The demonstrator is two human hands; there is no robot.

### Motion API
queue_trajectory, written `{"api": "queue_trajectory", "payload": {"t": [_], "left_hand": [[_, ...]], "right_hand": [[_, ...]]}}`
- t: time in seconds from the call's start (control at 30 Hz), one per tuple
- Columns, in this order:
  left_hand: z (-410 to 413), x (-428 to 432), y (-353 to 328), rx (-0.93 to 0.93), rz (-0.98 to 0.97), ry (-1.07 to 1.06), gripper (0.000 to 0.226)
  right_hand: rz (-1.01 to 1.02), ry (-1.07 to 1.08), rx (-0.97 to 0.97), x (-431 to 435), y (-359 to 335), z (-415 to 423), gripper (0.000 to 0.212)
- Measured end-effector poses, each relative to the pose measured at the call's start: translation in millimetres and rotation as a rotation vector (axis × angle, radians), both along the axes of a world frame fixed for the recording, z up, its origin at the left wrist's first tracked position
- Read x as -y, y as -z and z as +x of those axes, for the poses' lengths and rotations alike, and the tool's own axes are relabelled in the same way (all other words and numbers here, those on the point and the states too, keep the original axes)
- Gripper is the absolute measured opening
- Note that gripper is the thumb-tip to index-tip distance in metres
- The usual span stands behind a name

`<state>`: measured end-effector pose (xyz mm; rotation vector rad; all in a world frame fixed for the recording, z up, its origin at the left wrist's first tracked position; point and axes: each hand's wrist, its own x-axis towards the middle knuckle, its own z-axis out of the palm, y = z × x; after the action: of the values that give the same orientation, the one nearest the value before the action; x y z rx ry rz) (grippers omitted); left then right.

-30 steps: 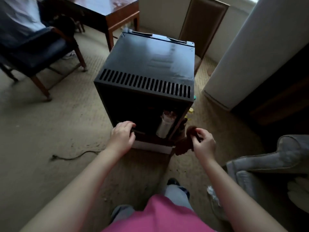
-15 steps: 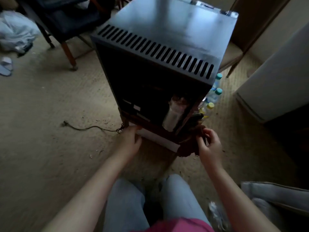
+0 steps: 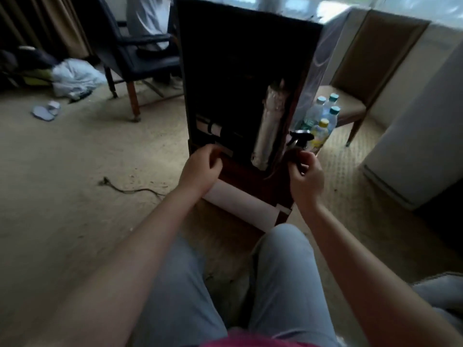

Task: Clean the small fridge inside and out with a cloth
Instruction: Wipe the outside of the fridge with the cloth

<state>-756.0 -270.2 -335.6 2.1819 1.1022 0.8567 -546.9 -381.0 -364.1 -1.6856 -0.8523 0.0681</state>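
Nearest, hooks the left grip [image 3: 203, 167] over the low back ledge of the fridge [image 3: 238, 58] and pinches the dark cloth [image 3: 292, 155] in the right grip [image 3: 304, 172] at its lower right corner. Stands upright straight ahead on the carpet [image 3: 75, 184], showing its back.

Two bare arms reach forward and down, the 2 hands level with each other and well apart at the foot of the small fridge [image 3: 240, 71].

The left hand [image 3: 201, 169] shows its back to the camera, wrist straight, fingers and thumb curled onto the lower rear edge. The right hand [image 3: 305, 172] is turned slightly inward, knuckles up, its curled fingers pinching a dark cloth [image 3: 292, 156] at the right-hand corner; the picture is too blurred to show the fingertips. The left forearm [image 3: 150, 234] and the right forearm [image 3: 350, 246] are uncovered and angle in from the bottom corners, converging toward the hands.
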Motion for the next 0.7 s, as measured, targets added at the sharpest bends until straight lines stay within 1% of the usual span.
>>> {"api": "queue_trajectory", "payload": {"t": [0.2,0.33,0.4,0.53,0.63,0.7], "left_hand": [[-11.5,18.4,-52.2,0.099,0.176,0.017,0.03],[-1.1,9.9,-57.8,0.057,0.195,0.042,0.029],[8.7,-4.7,-59.8,0.027,0.172,0.059,0.029],[39.6,-48.2,-84.6,0.009,0.156,0.111,0.031],[74.8,-79.0,-112.0,0.007,0.248,0.127,0.033],[99.4,-96.5,-129.7,0.03,0.338,0.134,0.038]], "right_hand": [[0.084,0.037,0.266,20.2,-73.0,30.7,0.026],[0.088,0.145,0.503,9.0,-122.0,62.9,0.03],[0.094,0.174,0.657,-8.1,-145.2,78.4,0.032],[0.094,0.216,1.126,-60.8,-178.7,102.7,0.03],[0.054,0.206,1.347,-100.2,-194.1,117.7,0.038],[0.058,0.205,1.456,-120.5,-198.6,127.5,0.039]]}}
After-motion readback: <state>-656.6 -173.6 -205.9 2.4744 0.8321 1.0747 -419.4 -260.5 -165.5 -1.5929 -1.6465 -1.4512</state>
